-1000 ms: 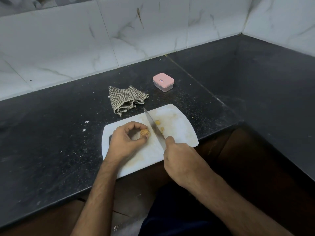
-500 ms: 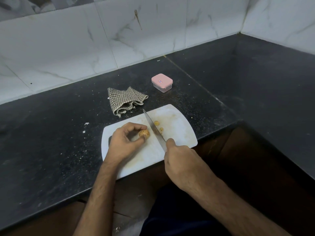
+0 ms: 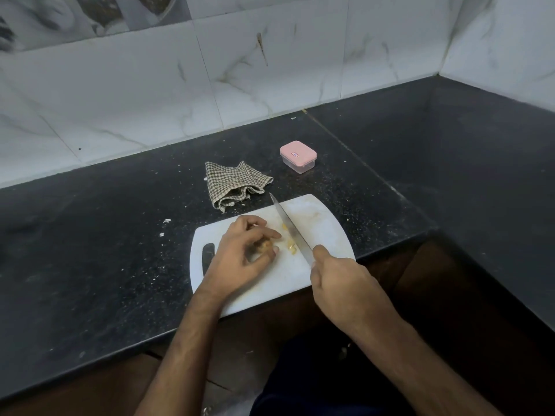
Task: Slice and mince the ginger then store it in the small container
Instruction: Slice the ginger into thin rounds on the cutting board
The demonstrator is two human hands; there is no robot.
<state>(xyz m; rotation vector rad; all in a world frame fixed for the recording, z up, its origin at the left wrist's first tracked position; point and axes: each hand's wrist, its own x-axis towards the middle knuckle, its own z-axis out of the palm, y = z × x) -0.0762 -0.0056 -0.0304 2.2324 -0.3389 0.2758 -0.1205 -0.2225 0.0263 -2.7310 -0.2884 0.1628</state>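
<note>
While your left hand (image 3: 240, 253) keeps its curled fingers pinching the ginger knob (image 3: 264, 244) near the middle of the cutting board (image 3: 324, 223), the picture shifts: half a second back the cut slices lay on the far side of the blade from that hand, and now they sit between the blade and the knob, so your knife (image 3: 289, 229) has swung over them. Your right hand (image 3: 339, 280) wraps tight around the handle at the board's near right edge, blade running diagonally toward the board's far edge. My read is that slicing is partway through, with most of the knob uncut and mincing not begun.

Count with me: one knob, and about three small yellow ginger slices (image 3: 290, 247), though they are tiny and the tally is rough. One knife, one board. One pink-lidded small container (image 3: 298, 156) sits beyond the board's far right corner, lid on, well apart. One checked cloth (image 3: 235, 187) lies crumpled just beyond the board's far edge.
</note>
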